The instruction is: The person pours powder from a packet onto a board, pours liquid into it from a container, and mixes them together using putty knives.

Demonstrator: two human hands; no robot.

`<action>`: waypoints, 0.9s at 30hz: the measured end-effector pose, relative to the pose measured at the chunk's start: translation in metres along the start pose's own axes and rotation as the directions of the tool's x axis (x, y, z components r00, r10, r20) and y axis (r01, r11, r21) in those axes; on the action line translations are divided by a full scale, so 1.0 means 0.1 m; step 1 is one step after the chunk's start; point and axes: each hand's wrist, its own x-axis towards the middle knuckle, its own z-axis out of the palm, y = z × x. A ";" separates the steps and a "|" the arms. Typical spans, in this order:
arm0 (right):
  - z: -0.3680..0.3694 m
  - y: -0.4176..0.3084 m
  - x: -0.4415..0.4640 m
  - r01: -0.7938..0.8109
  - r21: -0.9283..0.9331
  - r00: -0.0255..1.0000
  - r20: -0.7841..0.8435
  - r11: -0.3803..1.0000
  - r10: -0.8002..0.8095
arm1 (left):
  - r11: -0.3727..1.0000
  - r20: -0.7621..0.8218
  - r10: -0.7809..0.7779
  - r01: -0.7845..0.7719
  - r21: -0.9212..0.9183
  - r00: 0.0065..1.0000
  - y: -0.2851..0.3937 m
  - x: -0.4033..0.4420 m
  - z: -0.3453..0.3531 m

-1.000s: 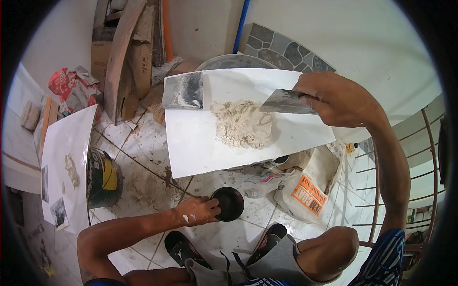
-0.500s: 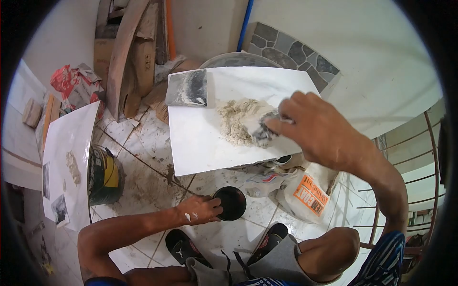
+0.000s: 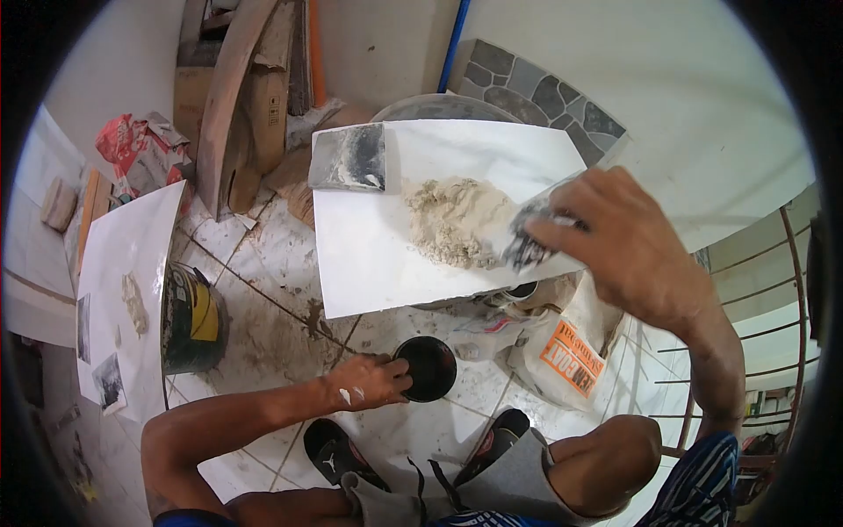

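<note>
Both hands are holding something.
We see the left hand (image 3: pixel 371 382) gripping a bowl (image 3: pixel 430 369) at its edge; the right hand (image 3: pixel 619 237) grasps a scraper (image 3: pixel 529 244) (it is blurred) at the right side of the pale heap (image 3: pixel 452 220), which lies on the board (image 3: pixel 369 272).

The head view looks forward and down on the nearby left hand (image 3: pixel 369 383) and right hand (image 3: pixel 615 235).
</note>
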 end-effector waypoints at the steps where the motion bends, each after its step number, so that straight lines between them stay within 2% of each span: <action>1: 0.01 0.05 0.01 -0.040 0.008 0.999 -0.018 0.999 0.040 | 1.000 0.004 -0.003 0.003 -0.008 1.000 0.01 0.01 -0.02; 3: 0.09 0.15 0.03 -0.127 0.024 0.990 -0.054 0.992 0.128 | 1.000 0.017 -0.004 0.005 -0.022 1.000 0.05 0.03 -0.08; 4: 0.16 0.19 0.07 -0.146 0.094 0.987 -0.057 0.985 0.152 | 1.000 0.012 0.002 -0.002 -0.026 1.000 0.07 0.05 -0.12; 7: 0.42 0.20 0.15 -0.065 0.083 0.992 -0.104 0.994 0.074 | 0.999 0.006 0.013 -0.013 -0.037 1.000 0.15 0.12 -0.29; 10: 0.35 0.08 0.15 0.000 0.032 0.999 -0.038 0.999 0.001 | 0.999 0.006 0.005 -0.004 -0.046 1.000 0.24 0.15 -0.41; 13: 0.14 0.10 0.16 0.009 0.010 0.998 -0.059 1.000 -0.009 | 0.999 0.009 -0.009 0.009 -0.048 1.000 0.31 0.13 -0.47; 17: 0.27 -0.07 0.12 0.113 -0.034 0.985 -0.125 0.993 -0.116 | 1.000 0.036 0.000 0.001 -0.025 0.999 0.40 0.09 -0.69; 21: 0.37 -0.09 -0.03 0.133 -0.042 0.980 -0.143 0.990 -0.138 | 1.000 0.083 0.018 -0.017 -0.010 0.996 0.57 -0.05 -1.19; 23: 0.26 -0.04 -0.07 0.101 -0.063 0.977 -0.184 0.993 -0.111 | 1.000 0.065 -0.021 0.022 -0.018 0.998 0.74 -0.11 -1.44; 26: 0.33 -0.05 -0.10 0.104 0.053 0.953 -0.290 0.993 -0.085 | 0.997 0.002 -0.073 0.073 -0.015 0.997 0.97 -0.13 -1.88; 27: 0.39 -0.04 -0.13 0.112 0.043 0.965 -0.242 0.993 -0.098 | 0.996 -0.026 -0.090 0.090 -0.011 0.996 1.05 -0.12 -2.04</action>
